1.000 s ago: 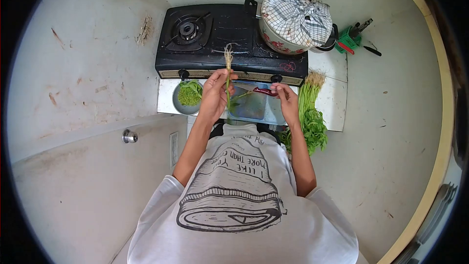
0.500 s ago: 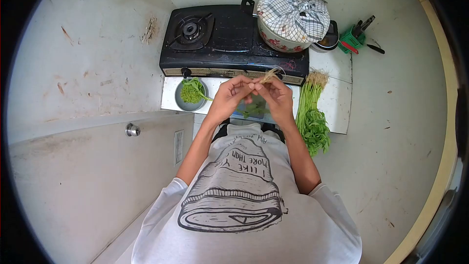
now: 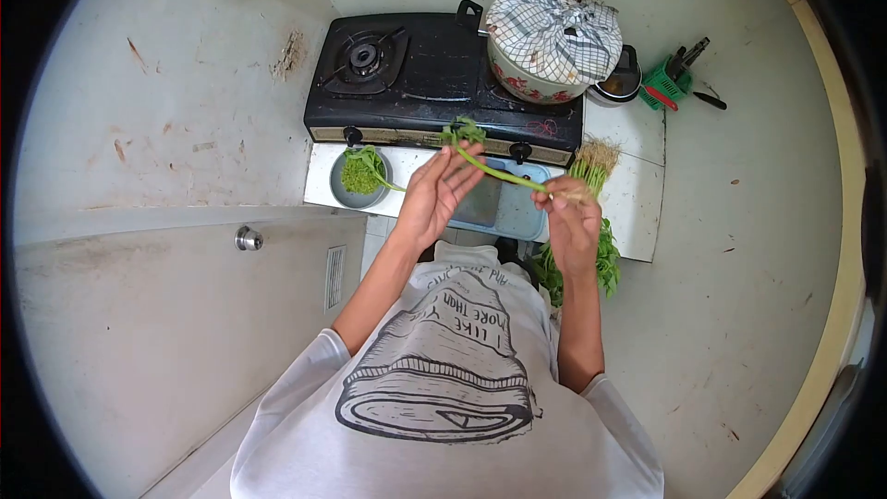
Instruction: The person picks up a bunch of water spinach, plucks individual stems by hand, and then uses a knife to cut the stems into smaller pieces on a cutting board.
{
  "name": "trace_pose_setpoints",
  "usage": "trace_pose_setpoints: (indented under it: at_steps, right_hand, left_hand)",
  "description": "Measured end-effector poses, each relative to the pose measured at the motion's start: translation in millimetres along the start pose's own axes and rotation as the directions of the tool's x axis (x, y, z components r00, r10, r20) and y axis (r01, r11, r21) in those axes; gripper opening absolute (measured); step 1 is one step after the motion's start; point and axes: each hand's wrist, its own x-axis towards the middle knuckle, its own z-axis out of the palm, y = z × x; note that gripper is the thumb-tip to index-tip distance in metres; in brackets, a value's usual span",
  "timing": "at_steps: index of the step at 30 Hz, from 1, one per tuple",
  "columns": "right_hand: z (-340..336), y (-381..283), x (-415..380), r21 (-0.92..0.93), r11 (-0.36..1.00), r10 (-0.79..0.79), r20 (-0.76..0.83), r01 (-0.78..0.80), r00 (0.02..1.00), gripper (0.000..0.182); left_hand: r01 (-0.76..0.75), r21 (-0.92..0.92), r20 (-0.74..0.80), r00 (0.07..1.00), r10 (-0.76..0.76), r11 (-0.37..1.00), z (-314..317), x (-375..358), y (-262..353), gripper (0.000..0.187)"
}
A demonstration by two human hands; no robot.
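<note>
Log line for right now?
right hand: pinches slender leafy green stalk | left hand: open near leafy end | pale-blue rectangular plastic tray: below hands

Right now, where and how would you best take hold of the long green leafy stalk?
Probably grip the stalk at mid-stem, pinching across it from above: it is slim and uncovered there, between the leaf tuft and the bare right hand holding the root end.
</note>
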Motion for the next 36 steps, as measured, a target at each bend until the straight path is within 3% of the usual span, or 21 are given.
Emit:
trace_pose_setpoints:
  at_steps: [1,4,5,9,12,15,18,21,26,32,36]
  right_hand:
    - [-7.1,2.7,-6.5,-0.011,1.000,0.004,0.040,-0.004,0.999,0.020]
    - [-24.2,1.4,-29.1,-0.281,0.944,0.209,0.102,-0.174,0.972,0.025]
    - [-28.2,-1.7,-36.1,-0.294,0.918,0.316,0.130,-0.268,0.940,0.030]
    - [-28.3,0.5,-52.7,-0.433,0.842,0.421,0.159,-0.320,0.893,0.035]
    - [-31.4,13.2,-52.3,-0.662,0.728,0.275,0.047,-0.176,0.960,0.031]
    - [-18.0,12.3,-41.6,-0.619,0.765,0.123,-0.130,-0.178,0.984,0.025]
    - [-1.0,13.5,-23.5,-0.489,0.865,0.033,-0.167,-0.112,0.985,0.021]
    - [25.9,13.2,-4.4,-0.521,0.853,-0.091,-0.151,-0.001,0.984,0.018]
    - [37.6,26.6,7.6,-0.622,0.782,-0.146,-0.116,0.043,0.983,0.014]
    - [27.6,46.7,1.3,-0.593,0.804,-0.152,-0.147,0.036,0.977,0.013]
    - [28.9,46.1,0.0,-0.501,0.865,-0.118,-0.120,0.042,0.986,0.011]
  left_hand:
    - [-0.044,0.001,-0.007,0.999,0.044,0.999,4.0,4.8,2.3,0.038]
    - [-0.114,-0.009,0.015,0.993,0.114,0.993,11.9,16.2,10.4,0.031]
    - [-0.128,0.010,0.027,0.991,0.128,0.992,13.4,18.2,12.8,0.029]
    - [-0.126,0.084,0.108,0.987,0.117,0.988,22.9,15.6,16.7,0.026]
    - [-0.136,0.149,0.209,0.972,0.104,0.979,22.7,12.6,10.6,0.024]
    - [-0.148,0.250,0.217,0.972,0.093,0.957,30.9,4.2,5.0,0.022]
    - [-0.148,0.322,0.219,0.973,0.079,0.935,35.9,-1.1,-2.2,0.020]
    - [-0.158,0.400,0.231,0.971,0.068,0.903,38.4,-5.8,-6.0,0.019]
    - [-0.159,0.540,0.194,0.979,0.062,0.826,22.1,-4.0,-13.8,0.020]
    - [-0.192,0.510,0.217,0.972,0.090,0.839,27.6,-7.6,-13.3,0.020]
    - [-0.138,0.463,0.144,0.986,0.079,0.875,26.4,-4.8,-14.7,0.019]
